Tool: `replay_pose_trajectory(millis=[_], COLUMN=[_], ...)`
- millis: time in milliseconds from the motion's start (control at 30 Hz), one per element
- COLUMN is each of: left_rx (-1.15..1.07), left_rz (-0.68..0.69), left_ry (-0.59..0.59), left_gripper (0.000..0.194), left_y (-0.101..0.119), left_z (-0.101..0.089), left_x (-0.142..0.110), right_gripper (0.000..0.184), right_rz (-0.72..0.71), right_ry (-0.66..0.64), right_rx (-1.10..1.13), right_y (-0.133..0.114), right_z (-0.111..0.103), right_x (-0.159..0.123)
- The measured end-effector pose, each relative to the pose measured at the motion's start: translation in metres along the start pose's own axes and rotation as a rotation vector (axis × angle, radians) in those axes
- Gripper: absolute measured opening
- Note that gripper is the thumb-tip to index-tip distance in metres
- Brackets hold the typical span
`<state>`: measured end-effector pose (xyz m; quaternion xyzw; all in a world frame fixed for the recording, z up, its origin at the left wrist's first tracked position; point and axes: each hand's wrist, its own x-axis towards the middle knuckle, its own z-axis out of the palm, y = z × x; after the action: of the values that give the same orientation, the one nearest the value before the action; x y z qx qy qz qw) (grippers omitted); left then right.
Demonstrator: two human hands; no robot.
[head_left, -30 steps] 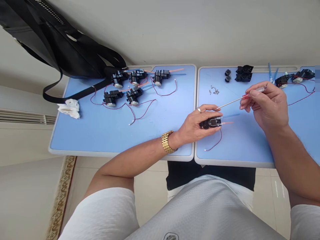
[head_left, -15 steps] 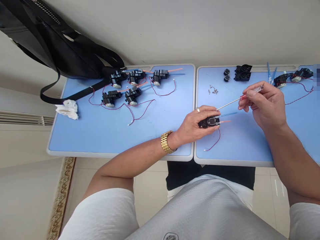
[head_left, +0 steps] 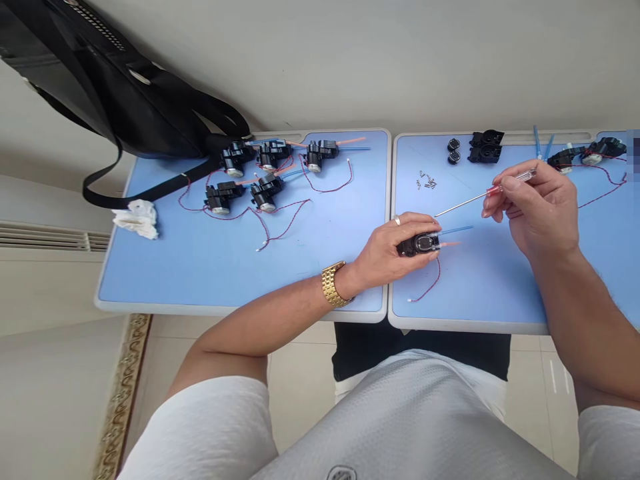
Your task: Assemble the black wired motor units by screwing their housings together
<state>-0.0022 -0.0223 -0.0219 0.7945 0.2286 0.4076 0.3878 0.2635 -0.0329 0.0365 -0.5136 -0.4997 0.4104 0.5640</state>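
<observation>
The left hand [head_left: 387, 247] curled firmly round a black unit [head_left: 424, 244]; the right hand [head_left: 543, 210], fingers pinched, gripped a screwdriver [head_left: 493, 191], tip near the left fingertips. Work looked partway: five similar units [head_left: 269, 192] beyond the left hand seemed assembled, while loose screws [head_left: 431, 182] ahead, between the hands, remained unused.

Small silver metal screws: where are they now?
In the head view, the small silver metal screws lie scattered on the right-hand blue tabletop, beyond the left hand and left of two round black parts.
</observation>
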Motion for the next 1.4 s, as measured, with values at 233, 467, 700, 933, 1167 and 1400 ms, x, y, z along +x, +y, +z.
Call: replay_pose_trajectory(millis=[233, 467, 700, 933, 1167, 1400], left_rx=[0.025, 0.052, 0.077, 0.086, 0.054, 0.028], left_rz=[-0.004, -0.033, -0.020, 0.009, 0.056, 0.098], left_ry=[0.012, 0.012, 0.012, 0.017, 0.027, 0.026], left_gripper=[0.038, 0.039, 0.040, 0.041, 0.044, 0.047], left_y=[0.0012, 0.0027, 0.0042, 0.0029, -0.0025, -0.0025], left_z=[-0.0018, -0.0031, -0.0037, -0.0032, -0.0002, 0.0006], left_x=[-0.0009, -0.0009, 0.0001, -0.0009, -0.0018, -0.0006], right_gripper=[0.037, 0.041, 0.043, 0.039, 0.036, 0.036], right_rz=[0.003, 0.013, 0.031, 0.054, 0.043, 0.021], right_ry=[0.003, -0.021, -0.035, -0.039, -0.041, -0.028], right_rx=[0.010, -0.017, 0.000, 0.037, 0.040, 0.050], right_y=[-0.0018, 0.0031, 0.0007, -0.0001, -0.0004, 0.0011], right_z=[0.0008, -0.0022, 0.0006, 0.0020, 0.0012, 0.0007], right_x=[-0.0001, 0.0014, 0.0016, 0.0005, -0.0011, -0.0008])
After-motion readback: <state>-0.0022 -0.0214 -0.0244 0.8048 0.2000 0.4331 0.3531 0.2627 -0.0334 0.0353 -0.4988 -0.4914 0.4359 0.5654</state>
